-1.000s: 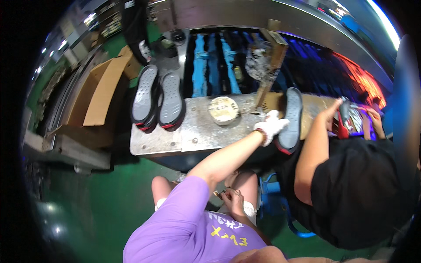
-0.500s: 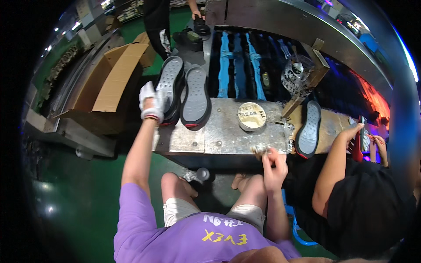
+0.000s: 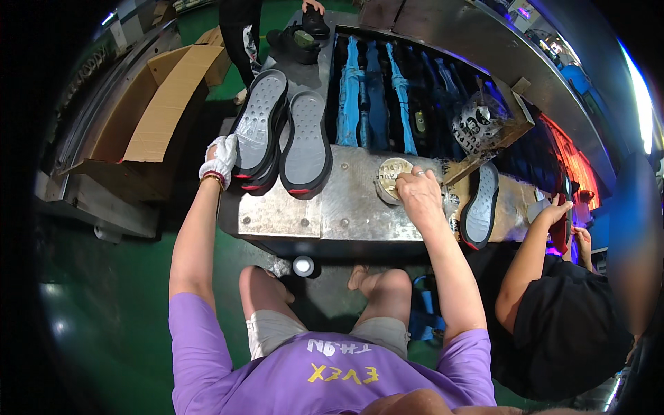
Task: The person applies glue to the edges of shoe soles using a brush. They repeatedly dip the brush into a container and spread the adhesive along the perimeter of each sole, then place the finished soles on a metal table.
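My left hand [image 3: 220, 160], in a white knit glove, has its fingers curled at the outer edge of stacked shoe soles [image 3: 261, 121]. These are black with grey dimpled insides and red heel marks. Another grey-and-black sole [image 3: 306, 142] lies to their right. My bare right hand [image 3: 420, 197] is over a round tub [image 3: 389, 169] with pale contents, its fingers pinched at the rim. The small pale brush-like tool seen in it earlier is mostly hidden by the fingers now.
Beyond the metal worktop [image 3: 277, 220] lies a dark bed with blue strips [image 3: 351, 97]. A further sole [image 3: 480, 207] and a seated co-worker [image 3: 574, 318] are on the right. An open cardboard box [image 3: 166, 111] stands left. Another person [image 3: 240, 34] is at the far end.
My right hand has moved from the worktop's front edge forward to the tub. My gloved left hand has shifted slightly along the stacked soles' edge. The head view has shifted.
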Tool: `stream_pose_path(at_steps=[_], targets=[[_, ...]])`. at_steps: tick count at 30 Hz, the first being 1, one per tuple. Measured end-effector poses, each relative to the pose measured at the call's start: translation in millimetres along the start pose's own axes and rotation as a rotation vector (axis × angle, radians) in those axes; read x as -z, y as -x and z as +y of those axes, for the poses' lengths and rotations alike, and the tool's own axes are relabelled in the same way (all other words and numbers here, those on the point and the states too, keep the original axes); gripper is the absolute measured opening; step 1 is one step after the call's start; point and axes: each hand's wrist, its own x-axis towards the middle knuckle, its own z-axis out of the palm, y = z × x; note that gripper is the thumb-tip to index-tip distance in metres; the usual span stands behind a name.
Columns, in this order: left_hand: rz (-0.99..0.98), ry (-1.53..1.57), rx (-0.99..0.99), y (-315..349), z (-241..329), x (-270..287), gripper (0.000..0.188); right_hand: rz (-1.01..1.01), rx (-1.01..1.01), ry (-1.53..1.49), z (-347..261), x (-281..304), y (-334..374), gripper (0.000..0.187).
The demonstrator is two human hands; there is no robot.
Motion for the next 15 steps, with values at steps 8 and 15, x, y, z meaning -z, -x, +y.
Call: stream_pose_path(at_steps=[8, 15], targets=[[0.215, -0.001, 0.025, 9, 43, 24, 0.052, 0.008, -0.028, -0.058, 1, 26, 6, 0.004], [0.223, 0.546, 0.319, 49, 93, 48, 0.037, 0.263, -0.064, -0.072, 0, 27, 23, 0.008]])
